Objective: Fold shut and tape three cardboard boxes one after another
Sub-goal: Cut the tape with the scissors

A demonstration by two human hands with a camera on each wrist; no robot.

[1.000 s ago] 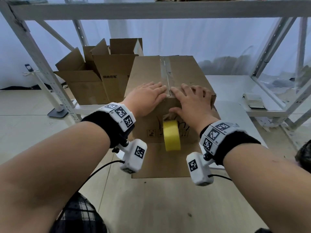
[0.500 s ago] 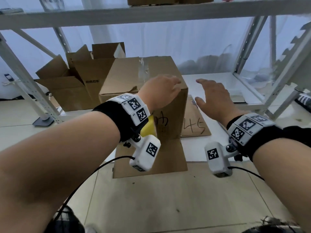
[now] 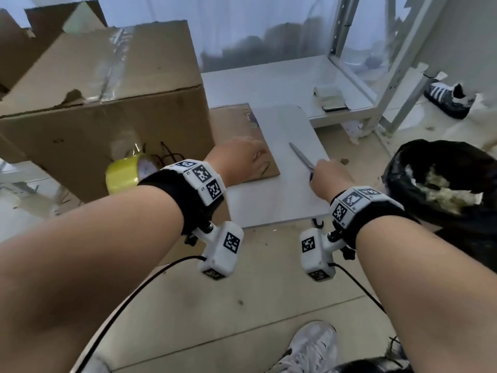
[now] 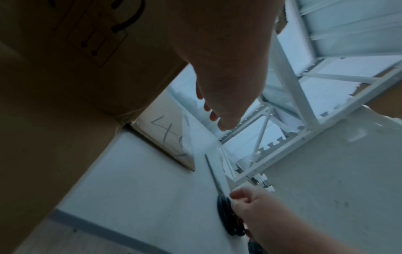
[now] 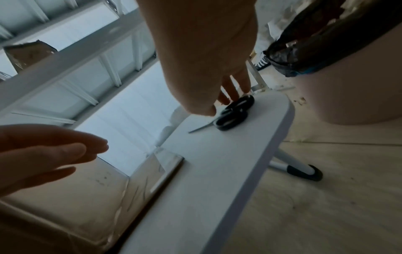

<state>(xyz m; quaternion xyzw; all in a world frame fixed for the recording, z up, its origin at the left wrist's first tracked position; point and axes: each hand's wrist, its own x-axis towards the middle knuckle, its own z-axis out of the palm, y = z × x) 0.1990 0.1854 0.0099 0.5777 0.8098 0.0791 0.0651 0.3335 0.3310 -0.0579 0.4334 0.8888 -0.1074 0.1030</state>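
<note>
At the far left, open cardboard boxes [image 3: 16,47] are seen behind a large closed cardboard box [image 3: 113,103] whose top seam is covered with clear tape. This box stands on the low white worktop [image 3: 282,184], and a roll of yellow tape [image 3: 123,176] hangs against its front face, seemingly by a strip stuck to the cardboard. Just right of the box, a flat cardboard sheet [image 3: 242,135] marked with handwritten figures lies on the worktop. The left hand [image 3: 239,160] is held above this sheet with its fingers [image 5: 65,151] straight and relaxed; nothing is gripped by it. Further right, a pair of scissors [image 5: 232,113] with black handles lies on the worktop, blades closed and pointing away. The right hand [image 3: 328,179] is lowered over the handles with its fingers [image 5: 241,82] curled down at them; whether the scissors are actually gripped cannot be told. At the far right, a bin lined with a black bag [image 3: 443,189] stands on the floor, and a dark shoe [image 3: 449,98] lies beyond the white shelf frame [image 3: 390,76].
</note>
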